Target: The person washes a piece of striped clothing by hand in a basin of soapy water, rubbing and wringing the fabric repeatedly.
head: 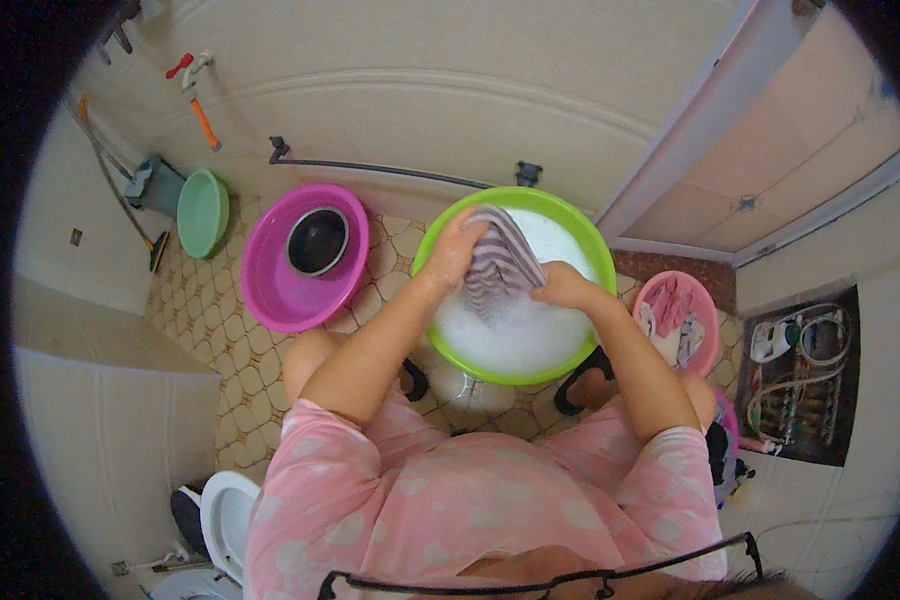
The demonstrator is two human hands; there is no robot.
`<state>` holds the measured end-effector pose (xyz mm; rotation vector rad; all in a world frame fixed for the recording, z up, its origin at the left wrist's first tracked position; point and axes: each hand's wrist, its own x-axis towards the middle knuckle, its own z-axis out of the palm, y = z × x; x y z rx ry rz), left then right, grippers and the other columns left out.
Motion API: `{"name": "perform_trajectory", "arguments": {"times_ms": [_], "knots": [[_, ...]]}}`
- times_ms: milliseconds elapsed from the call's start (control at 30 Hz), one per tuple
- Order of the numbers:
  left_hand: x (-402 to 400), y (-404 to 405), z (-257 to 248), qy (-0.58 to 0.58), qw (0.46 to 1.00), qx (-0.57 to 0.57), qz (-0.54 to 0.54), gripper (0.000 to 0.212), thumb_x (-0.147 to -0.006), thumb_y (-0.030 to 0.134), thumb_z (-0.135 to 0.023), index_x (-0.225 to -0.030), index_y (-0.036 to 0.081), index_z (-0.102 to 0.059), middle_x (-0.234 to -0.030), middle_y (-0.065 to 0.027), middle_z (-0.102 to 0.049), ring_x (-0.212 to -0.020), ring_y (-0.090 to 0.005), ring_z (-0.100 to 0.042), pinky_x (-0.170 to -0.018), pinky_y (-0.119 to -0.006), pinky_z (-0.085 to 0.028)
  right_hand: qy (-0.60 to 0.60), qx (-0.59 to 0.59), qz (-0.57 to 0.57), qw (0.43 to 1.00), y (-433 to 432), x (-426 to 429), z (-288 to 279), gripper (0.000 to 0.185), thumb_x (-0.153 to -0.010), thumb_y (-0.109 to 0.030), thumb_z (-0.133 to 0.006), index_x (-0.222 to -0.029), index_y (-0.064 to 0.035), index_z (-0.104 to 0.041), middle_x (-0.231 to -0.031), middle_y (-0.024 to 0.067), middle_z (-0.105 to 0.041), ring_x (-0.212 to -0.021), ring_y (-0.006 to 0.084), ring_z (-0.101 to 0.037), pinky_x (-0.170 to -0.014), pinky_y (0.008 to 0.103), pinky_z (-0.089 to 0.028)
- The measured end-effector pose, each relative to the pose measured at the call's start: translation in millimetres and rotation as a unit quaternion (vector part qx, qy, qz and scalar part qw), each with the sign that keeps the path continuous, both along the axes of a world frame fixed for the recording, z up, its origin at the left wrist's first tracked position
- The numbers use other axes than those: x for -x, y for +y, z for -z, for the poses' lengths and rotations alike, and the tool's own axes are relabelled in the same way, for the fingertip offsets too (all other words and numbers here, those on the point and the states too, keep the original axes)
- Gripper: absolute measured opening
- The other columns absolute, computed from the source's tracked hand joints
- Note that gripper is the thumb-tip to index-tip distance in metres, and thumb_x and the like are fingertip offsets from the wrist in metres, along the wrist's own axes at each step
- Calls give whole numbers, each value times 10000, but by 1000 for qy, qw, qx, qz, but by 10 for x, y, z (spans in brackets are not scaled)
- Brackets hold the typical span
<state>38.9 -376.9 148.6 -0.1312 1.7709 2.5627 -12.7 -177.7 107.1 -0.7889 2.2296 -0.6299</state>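
A striped grey and pale cloth [495, 259] hangs between my two hands over a lime-green plastic basin [607, 262]. My left hand [457, 247] grips its upper left part, with the fingertips partly behind the fabric. At the cloth's right edge, my right hand [566, 285] pinches it between thumb and fingers. The lower end of the cloth touches white suds [517, 345] that fill the basin. The cloth looks bunched and folded.
A magenta basin [259, 270] holding a dark round bowl [317, 241] stands left, near a green tub [202, 214]. A pink basin of clothes [712, 322] stands right. Further left are a broom [158, 251] and a toilet seat [229, 517]. A tap [193, 75] is on the wall.
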Motion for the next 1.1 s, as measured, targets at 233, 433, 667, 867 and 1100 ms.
{"name": "perform_trajectory", "arguments": {"times_ms": [233,433,667,867,1100], "knots": [[203,-331,196,-23,991,127,-46,290,-842,204,-401,-1028,11,-512,-897,-71,-570,-806,-142,-532,-731,-251,-418,-107,235,184,948,154,-25,-165,420,-662,-178,-551,-1046,-7,-523,-972,97,-582,-772,212,-562,-713,330,-442],[290,-403,885,59,934,351,-8,385,-858,284,-345,-1111,18,-458,-1052,-169,-527,-994,-295,-484,-873,-321,-352,-200,489,319,787,5,-28,-137,345,-763,-211,-581,-1042,-16,-524,-971,87,-573,-874,174,-533,-768,309,-419],[54,92,464,-19,993,75,94,397,-874,265,-315,-1171,14,-398,-1115,-116,-497,-991,-210,-491,-905,-296,-350,218,287,364,859,-29,95,-49,426,-797,-262,-559,-1106,19,-475,-1003,219,-551,-923,314,-536,-816,332,-405],[17,390,346,-122,967,-223,30,423,-858,411,-408,-1125,85,-444,-977,-81,-567,-900,-184,-539,-794,-313,-437,281,354,237,860,-245,-72,-72,281,-760,-216,-568,-989,-53,-573,-953,160,-570,-894,311,-545,-797,348,-415],[231,223,731,-119,917,-362,119,332,-844,442,-429,-808,122,-507,-795,-61,-571,-779,-190,-548,-676,-332,-456,331,298,79,892,-612,-604,-318,201,-686,-223,-617,-790,-56,-576,-895,134,-511,-726,321,-546,-610,407,-457]]}}
